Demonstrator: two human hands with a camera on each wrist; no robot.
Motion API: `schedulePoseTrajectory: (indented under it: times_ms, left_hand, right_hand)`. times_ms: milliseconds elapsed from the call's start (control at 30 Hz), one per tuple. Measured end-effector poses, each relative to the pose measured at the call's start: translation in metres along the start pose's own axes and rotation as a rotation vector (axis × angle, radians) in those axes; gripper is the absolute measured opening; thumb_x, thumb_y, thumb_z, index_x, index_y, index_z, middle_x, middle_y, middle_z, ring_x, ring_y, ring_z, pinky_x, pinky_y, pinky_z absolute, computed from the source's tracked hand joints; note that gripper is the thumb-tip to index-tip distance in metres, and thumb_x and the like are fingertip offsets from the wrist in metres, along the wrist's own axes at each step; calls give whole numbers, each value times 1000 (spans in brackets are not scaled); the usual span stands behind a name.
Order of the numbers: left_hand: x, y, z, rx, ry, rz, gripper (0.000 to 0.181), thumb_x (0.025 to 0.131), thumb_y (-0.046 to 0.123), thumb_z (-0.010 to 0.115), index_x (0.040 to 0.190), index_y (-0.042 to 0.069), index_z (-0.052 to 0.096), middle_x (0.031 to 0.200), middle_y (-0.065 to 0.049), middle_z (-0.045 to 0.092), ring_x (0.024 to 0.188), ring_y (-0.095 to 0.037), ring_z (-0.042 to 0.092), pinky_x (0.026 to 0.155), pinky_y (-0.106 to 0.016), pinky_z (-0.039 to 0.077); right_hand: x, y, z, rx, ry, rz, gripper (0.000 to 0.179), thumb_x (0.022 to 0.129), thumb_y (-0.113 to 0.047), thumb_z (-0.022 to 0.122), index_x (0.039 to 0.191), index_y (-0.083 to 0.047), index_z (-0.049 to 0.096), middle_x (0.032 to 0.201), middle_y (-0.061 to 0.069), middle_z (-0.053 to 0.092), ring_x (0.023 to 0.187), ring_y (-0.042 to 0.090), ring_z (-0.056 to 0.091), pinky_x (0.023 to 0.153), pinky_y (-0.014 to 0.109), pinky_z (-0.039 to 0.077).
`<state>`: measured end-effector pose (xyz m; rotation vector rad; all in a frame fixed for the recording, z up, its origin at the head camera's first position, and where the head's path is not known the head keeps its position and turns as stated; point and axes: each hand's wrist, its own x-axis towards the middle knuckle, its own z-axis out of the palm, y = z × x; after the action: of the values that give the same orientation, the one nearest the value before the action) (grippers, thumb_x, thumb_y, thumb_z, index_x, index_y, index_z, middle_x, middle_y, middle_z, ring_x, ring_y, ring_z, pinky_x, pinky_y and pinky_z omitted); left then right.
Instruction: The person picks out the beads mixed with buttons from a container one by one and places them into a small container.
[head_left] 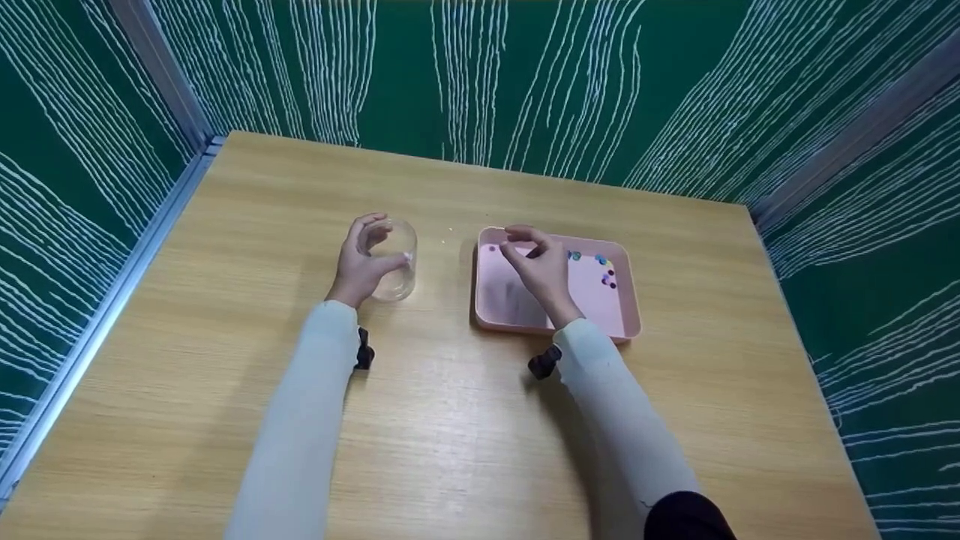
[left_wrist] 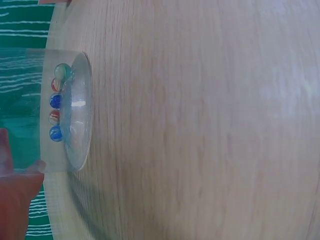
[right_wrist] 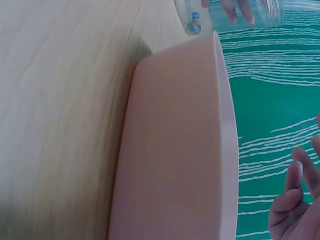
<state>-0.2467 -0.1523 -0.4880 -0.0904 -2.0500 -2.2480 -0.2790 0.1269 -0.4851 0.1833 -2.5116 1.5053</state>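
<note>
Since the clear jar point(head_left: 399, 241), upright on the worktop point(head_left: 435, 420) to the left of the pink tray point(head_left: 499, 304), looks light, stiff, slick and possibly fragile, its round wall seems the place to grip, while the marbles point(left_wrist: 55, 101) at its bottom should be hard and prone to roll. The left hand point(head_left: 358, 266) curls round that wall, thumb on the near side, fingers opened to its width. Above the tray, the right hand point(head_left: 546, 271) bends with thumb and forefinger close together, though I cannot tell whether it pinches anything
</note>
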Motion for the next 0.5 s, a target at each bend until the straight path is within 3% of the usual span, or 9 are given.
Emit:
schedulePoseTrajectory:
  times_ms: [167,367,500]
  left_hand:
    - [0,1,0,-19,-9,7,72,63,4,75,124,9,37,123,-11,45,121,-32,33,104,-43,24]
    - [-1,1,0,-20,-3,15,73,63,4,75,124,5,36,122,-13,46,120,-33,34,104,-42,24]
    - [-1,2,1,-19,-2,17,73,62,4,75,124,5,37,122,-13,46,120,-33,34,104,-43,24]
  right_hand:
    - [0,7,-9,-16,17,2,46,69,-55,62,100,-21,65,93,-9,64,75,21,53,58,28,42]
    - [0,12,-20,-66,32,47,46,66,-62,60,99,-30,64,94,-12,62,77,19,53,59,29,44]
    - [-1,17,-25,-77,33,60,48,66,-62,60,101,-28,63,95,-12,62,79,18,53,61,29,43]
